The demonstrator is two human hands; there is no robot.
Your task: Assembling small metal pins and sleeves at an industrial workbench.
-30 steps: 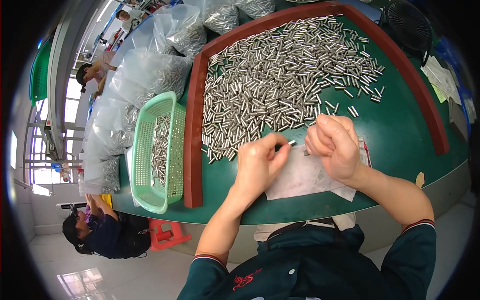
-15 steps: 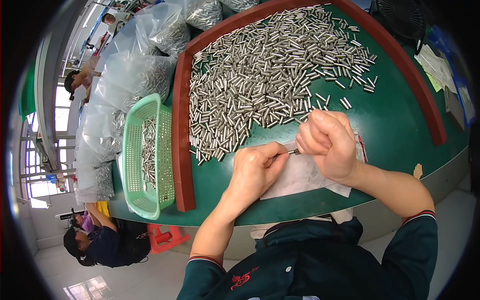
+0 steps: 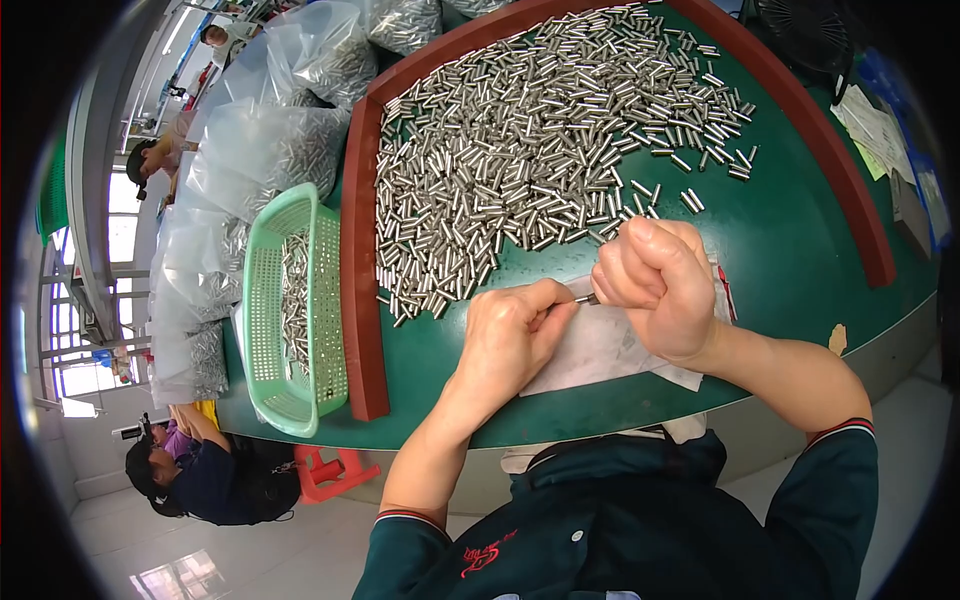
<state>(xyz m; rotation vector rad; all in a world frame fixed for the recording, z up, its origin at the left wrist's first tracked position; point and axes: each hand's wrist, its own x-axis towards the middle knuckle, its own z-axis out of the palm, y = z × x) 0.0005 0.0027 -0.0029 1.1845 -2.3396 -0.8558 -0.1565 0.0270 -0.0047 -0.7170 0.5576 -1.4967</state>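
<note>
My left hand [image 3: 505, 325] pinches a small silver metal cylinder [image 3: 583, 299] over the green bench [image 3: 790, 225], against my curled right hand [image 3: 655, 285], its contents hidden. Looks like lining-up; next calls for steadiness.

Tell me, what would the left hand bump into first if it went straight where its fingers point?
The left hand would probably meet the right hand first, just past the small metal pin it seems to pinch, though depth is unclear.
</note>
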